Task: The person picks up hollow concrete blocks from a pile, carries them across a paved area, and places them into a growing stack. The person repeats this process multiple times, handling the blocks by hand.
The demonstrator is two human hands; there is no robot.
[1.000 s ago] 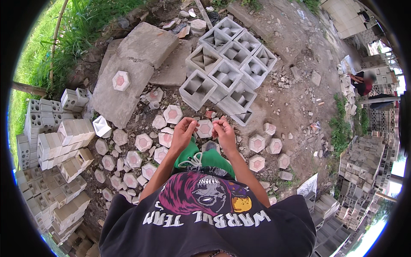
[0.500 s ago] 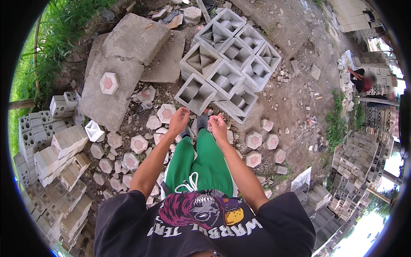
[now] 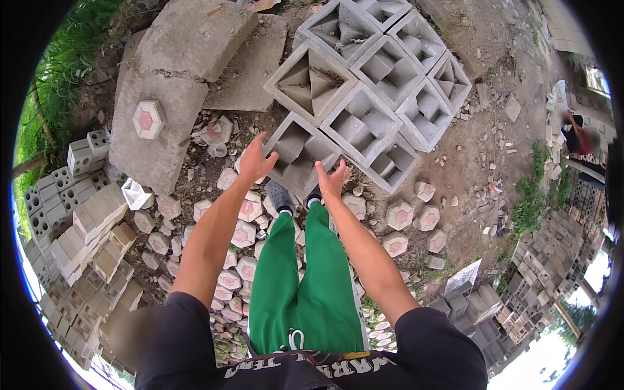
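Note:
Just beyond my feet sits a grey square concrete block (image 3: 300, 170) with an angular hollow inside. At its left corner is my left hand (image 3: 255, 160), thumb and fingers apart. My right hand (image 3: 333, 178) is at the block's right corner, its fingers spread. Both hands hold nothing; whether the fingertips touch the block I cannot tell. Behind it, several similar hollow blocks (image 3: 361, 123) stand close together in a diamond-like cluster, their recesses facing up.
Hexagonal pavers (image 3: 400, 214) with reddish centres lie scattered around my feet. A cracked concrete slab (image 3: 156, 123) bears one hexagonal paver (image 3: 149, 119). Stacked hollow blocks (image 3: 97, 224) rise at the left, more stacks (image 3: 552, 244) at the right. A person (image 3: 578, 136) is at the far right.
My hands have spread apart and reached forward to either side of the nearest block; their fingers have opened. The view has shifted, with the block cluster now closer.

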